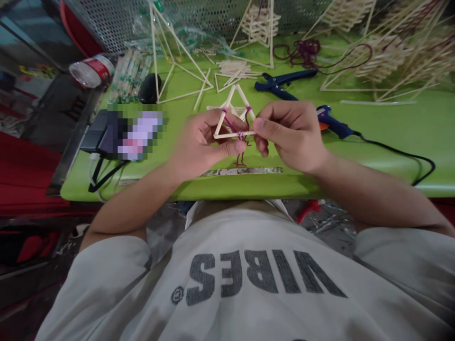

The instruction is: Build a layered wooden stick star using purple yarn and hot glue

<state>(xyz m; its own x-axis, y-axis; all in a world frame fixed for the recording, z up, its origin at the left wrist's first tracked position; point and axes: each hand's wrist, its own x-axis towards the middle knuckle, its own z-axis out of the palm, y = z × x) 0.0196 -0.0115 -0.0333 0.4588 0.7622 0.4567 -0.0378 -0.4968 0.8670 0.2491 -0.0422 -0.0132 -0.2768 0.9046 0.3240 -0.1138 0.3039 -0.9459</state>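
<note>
We see bare green table to the right of our hands, crossed only by the glue gun and its black cord curling toward the edge. Straight ahead the blue pliers and loose sticks block the way. On the left a phone lies close, with a bottle beyond. Tall stick frames crowd the back.

a pixelated purple and black patch hides whatever sits on the green tabletop at left. the pale stick frames at top right run off the edge. the black cord drops out of sight behind the tabletop's front rim.
</note>
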